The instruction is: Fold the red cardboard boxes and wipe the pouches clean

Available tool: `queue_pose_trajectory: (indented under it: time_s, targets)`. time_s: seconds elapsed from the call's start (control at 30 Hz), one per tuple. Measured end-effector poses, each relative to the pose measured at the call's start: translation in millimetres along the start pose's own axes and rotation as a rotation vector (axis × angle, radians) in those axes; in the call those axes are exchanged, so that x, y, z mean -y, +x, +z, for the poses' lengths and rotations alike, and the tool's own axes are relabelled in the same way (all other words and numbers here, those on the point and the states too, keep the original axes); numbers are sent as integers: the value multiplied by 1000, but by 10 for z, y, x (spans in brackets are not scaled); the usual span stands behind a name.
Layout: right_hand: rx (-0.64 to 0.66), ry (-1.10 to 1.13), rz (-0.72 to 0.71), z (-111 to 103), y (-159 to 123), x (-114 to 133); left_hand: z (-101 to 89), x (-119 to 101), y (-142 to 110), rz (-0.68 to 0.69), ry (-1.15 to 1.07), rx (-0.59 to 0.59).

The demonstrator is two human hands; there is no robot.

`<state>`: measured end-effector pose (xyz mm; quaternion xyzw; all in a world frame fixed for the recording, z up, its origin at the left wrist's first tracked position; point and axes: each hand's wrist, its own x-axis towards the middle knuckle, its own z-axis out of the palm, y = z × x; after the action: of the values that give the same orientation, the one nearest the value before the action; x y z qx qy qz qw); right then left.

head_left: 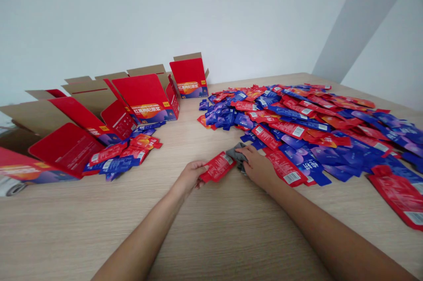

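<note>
My left hand [191,174] grips one end of a red sachet [218,166] with white print and a barcode. At the sachet's other end, my right hand [258,166] is closed on a grey cloth [236,154], which touches the sachet. Both hands are above the table [211,223], low over its middle. Just right of my right hand lies a large heap of red and blue sachets [287,129]. A smaller pile of sachets [123,156] rests left of my left hand.
Open red cardboard boxes [145,93] stand along the left, flaps raised. Another box [189,76] stands at the back, near the white wall [185,12]. A few sachets [398,197] lie at the right front. A whitish roll [13,189] shows at the left edge.
</note>
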<state>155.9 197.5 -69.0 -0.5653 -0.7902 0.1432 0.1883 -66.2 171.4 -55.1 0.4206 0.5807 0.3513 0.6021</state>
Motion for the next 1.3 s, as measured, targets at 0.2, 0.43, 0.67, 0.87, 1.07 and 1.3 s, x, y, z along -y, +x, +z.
queue_pose_trajectory:
  time_s: [0.2,0.43,0.67,0.87,1.07,1.3]
  targets:
    - [-15,26,10,5,24,-32,-417,-220,-8,543,-444,-525]
    - [-17,77,3,20,53,11,-226,-94,418,354,-166,-354]
    - [-9,115,11,13,62,-7,145,-523,1286,629,1047,-338]
    - [-13,154,5,-27,51,5,466,-647,1728,650,1243,-251]
    - [-4,164,5,-24,58,-8,499,-458,1691,660,1366,-231]
    - [-63,209,3,19,60,-41,302,-145,854,700,1477,-227]
